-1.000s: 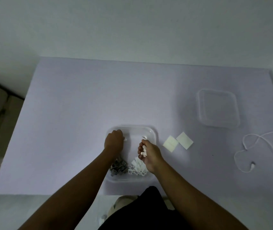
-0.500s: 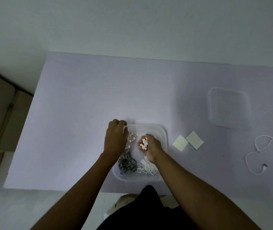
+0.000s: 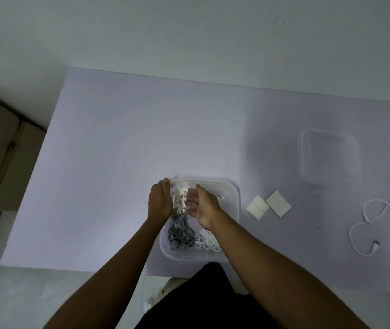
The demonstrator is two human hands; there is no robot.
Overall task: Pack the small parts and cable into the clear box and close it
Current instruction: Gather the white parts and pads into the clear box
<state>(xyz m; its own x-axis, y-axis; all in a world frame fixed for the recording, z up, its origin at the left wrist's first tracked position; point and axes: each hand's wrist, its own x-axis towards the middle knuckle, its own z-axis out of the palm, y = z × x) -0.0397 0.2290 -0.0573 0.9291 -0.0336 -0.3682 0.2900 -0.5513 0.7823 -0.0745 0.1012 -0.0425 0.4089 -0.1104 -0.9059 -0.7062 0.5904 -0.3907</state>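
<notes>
We see the clear box [image 3: 235,200] open near the bench's [image 3: 118,162] front edge, holding grey clips [image 3: 181,233] and white clips [image 3: 179,200]. Its lid [image 3: 329,160] and the loose white cable [image 3: 364,224] lie well apart, rightward.

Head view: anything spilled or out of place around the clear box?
Nothing spilled; the small parts are inside the clear box. Lid, two white squares and cable lie to its right, unpacked.

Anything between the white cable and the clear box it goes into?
Yes: two flat white squares lie on the table between the cable and the box. The left hand and right hand are over the box's far half.
</notes>
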